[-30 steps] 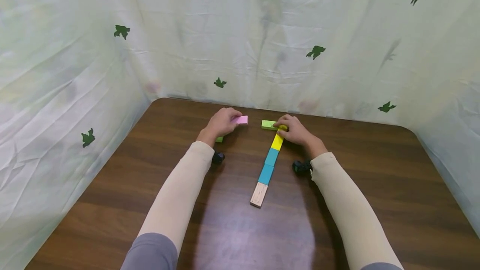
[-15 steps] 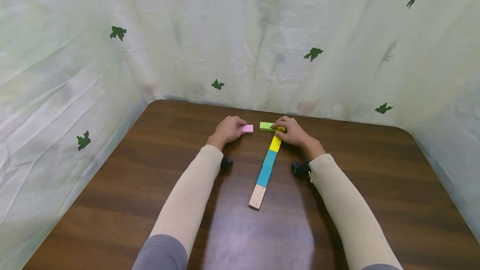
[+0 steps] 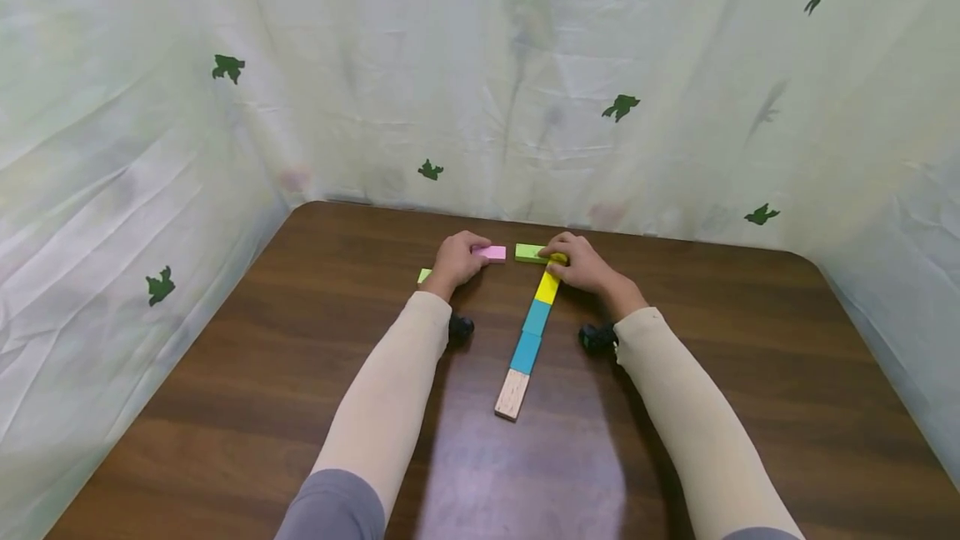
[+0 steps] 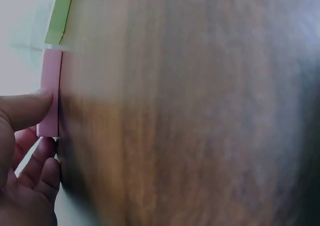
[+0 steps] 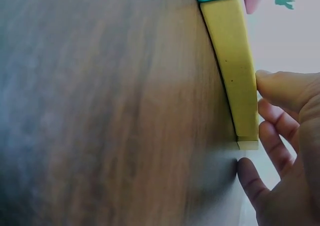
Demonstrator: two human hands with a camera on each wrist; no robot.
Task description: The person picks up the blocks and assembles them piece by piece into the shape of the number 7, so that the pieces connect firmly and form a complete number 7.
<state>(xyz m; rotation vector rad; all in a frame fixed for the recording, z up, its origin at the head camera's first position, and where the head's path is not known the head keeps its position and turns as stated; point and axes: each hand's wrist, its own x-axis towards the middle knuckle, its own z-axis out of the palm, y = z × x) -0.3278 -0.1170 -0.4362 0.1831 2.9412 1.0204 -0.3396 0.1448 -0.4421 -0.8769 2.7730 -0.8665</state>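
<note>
My left hand (image 3: 457, 261) pinches a pink block (image 3: 492, 253) between thumb and fingers, low at the far side of the table. A small gap parts its right end from a green block (image 3: 529, 252). My right hand (image 3: 583, 261) holds the far end of a yellow block (image 3: 548, 286), fingertips reaching over the green block's right end. In the right wrist view the thumb touches the side of the yellow block (image 5: 232, 71). Two teal blocks (image 3: 536, 317) and a bare-wood block (image 3: 512, 395) continue the row from the yellow one toward me.
Another light green block (image 3: 424, 275), partly hidden, lies left of my left wrist. The brown wooden table (image 3: 315, 340) ends at a hanging pale curtain (image 3: 390, 90) just beyond the blocks. Dark wrist cameras (image 3: 596, 338) sit under both wrists.
My left hand has carried the pink block to the right and lower, nearer the green block. The right hand stays by the yellow block; the view has shifted slightly.
</note>
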